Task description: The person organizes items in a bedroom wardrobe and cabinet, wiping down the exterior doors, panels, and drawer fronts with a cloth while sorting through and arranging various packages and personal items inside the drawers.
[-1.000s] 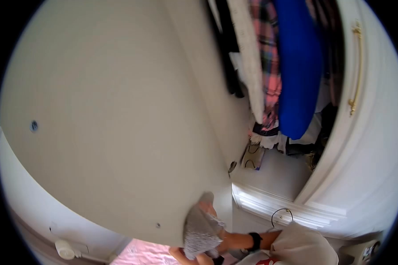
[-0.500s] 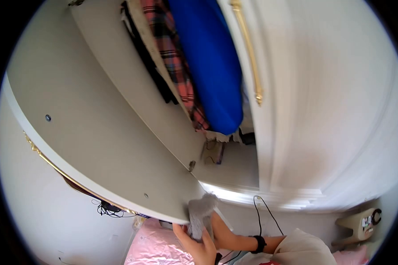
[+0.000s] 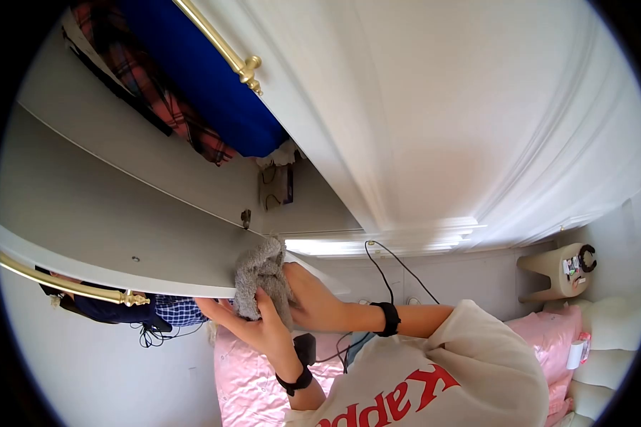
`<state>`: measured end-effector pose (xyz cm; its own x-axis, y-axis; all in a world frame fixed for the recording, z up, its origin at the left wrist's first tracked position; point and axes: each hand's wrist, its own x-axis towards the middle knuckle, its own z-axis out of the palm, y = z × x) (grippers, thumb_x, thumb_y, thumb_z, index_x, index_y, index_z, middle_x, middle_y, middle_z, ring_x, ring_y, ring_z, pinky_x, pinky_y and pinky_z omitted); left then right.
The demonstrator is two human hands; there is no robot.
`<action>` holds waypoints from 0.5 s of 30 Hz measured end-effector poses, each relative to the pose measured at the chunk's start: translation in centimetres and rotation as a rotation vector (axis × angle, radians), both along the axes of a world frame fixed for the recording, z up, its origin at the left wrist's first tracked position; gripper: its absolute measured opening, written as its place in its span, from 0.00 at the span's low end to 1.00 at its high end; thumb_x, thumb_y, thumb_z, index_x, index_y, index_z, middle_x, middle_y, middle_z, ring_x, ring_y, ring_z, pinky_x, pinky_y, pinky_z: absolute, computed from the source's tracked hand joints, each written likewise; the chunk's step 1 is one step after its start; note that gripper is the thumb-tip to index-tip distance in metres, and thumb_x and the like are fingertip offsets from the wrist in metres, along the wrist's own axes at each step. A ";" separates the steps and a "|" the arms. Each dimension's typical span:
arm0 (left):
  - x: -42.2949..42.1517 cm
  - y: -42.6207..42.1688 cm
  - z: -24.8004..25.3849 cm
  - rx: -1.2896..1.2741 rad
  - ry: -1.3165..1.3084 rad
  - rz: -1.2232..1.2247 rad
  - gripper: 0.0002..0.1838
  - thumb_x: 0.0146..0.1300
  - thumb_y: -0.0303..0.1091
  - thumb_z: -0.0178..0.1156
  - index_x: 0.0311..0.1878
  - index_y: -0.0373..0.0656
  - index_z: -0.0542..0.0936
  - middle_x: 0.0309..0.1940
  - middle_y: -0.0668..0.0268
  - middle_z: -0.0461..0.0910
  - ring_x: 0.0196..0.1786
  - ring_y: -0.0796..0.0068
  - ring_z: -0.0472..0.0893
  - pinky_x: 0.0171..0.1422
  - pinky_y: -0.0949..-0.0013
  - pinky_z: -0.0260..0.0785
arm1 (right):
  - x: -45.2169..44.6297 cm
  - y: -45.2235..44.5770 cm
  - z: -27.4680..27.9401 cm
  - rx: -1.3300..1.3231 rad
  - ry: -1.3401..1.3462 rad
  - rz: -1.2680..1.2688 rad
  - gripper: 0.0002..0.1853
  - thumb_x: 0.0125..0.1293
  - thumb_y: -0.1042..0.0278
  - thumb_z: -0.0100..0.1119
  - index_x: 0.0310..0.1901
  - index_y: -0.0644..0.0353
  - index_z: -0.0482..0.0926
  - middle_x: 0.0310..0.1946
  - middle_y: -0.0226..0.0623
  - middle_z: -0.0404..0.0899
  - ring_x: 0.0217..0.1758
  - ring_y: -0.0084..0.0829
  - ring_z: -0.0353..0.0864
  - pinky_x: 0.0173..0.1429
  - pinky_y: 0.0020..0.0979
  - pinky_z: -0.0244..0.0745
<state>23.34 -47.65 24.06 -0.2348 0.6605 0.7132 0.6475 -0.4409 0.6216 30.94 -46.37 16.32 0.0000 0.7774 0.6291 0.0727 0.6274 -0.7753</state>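
Observation:
A grey cloth (image 3: 253, 274) is bunched over the lower corner of the open white wardrobe door (image 3: 107, 242). My left hand (image 3: 260, 331) grips it from below, thumb pressed on the cloth and fingers reaching to the far side of the door edge. On the cloth's right side, my right hand (image 3: 310, 299) is closed on it, its fingertips partly hidden by the fabric. Each wrist wears a black band.
Clothes, including a blue garment (image 3: 214, 92) and a plaid shirt (image 3: 171, 107), hang inside the wardrobe. A box (image 3: 274, 186) sits at its bottom. A black cord (image 3: 381, 267) loops near the wardrobe base. A beige stool (image 3: 552, 274) stands right, beyond pink bedding (image 3: 541, 331).
My view has turned, so the wardrobe sits further left and higher, and more of my shirt shows. Both hands stay on the cloth at the door corner, where it looks more bunched.

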 end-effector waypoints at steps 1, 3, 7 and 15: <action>-0.1 0.3 0.2 0.022 0.038 -0.013 0.40 0.50 0.23 0.57 0.66 0.34 0.50 0.62 0.52 0.56 0.63 0.58 0.60 0.68 0.60 0.49 | -0.4 0.1 -0.4 0.011 0.017 -0.021 0.27 0.46 0.72 0.57 0.48 0.72 0.62 0.44 0.57 0.65 0.47 0.55 0.64 0.52 0.43 0.63; 0.0 0.6 0.3 -0.004 -0.014 -0.020 0.42 0.47 0.23 0.58 0.66 0.34 0.49 0.61 0.51 0.57 0.62 0.56 0.62 0.66 0.59 0.50 | -1.3 0.3 -0.9 0.038 0.053 -0.072 0.26 0.45 0.71 0.58 0.47 0.72 0.63 0.43 0.57 0.65 0.46 0.55 0.64 0.50 0.42 0.63; 0.6 1.3 0.2 -0.026 -0.181 -0.064 0.46 0.44 0.23 0.62 0.65 0.31 0.47 0.60 0.48 0.55 0.59 0.54 0.64 0.63 0.56 0.54 | -1.8 0.6 -1.4 0.067 0.105 -0.100 0.27 0.44 0.68 0.59 0.46 0.71 0.65 0.42 0.54 0.66 0.44 0.54 0.64 0.49 0.43 0.64; 0.9 3.2 -1.8 0.254 0.182 -0.061 0.47 0.48 0.26 0.62 0.67 0.34 0.45 0.61 0.50 0.55 0.59 0.57 0.65 0.61 0.61 0.59 | 1.4 1.8 -1.7 0.186 0.022 -0.117 0.28 0.44 0.61 0.61 0.46 0.69 0.67 0.40 0.52 0.67 0.43 0.54 0.67 0.47 0.42 0.66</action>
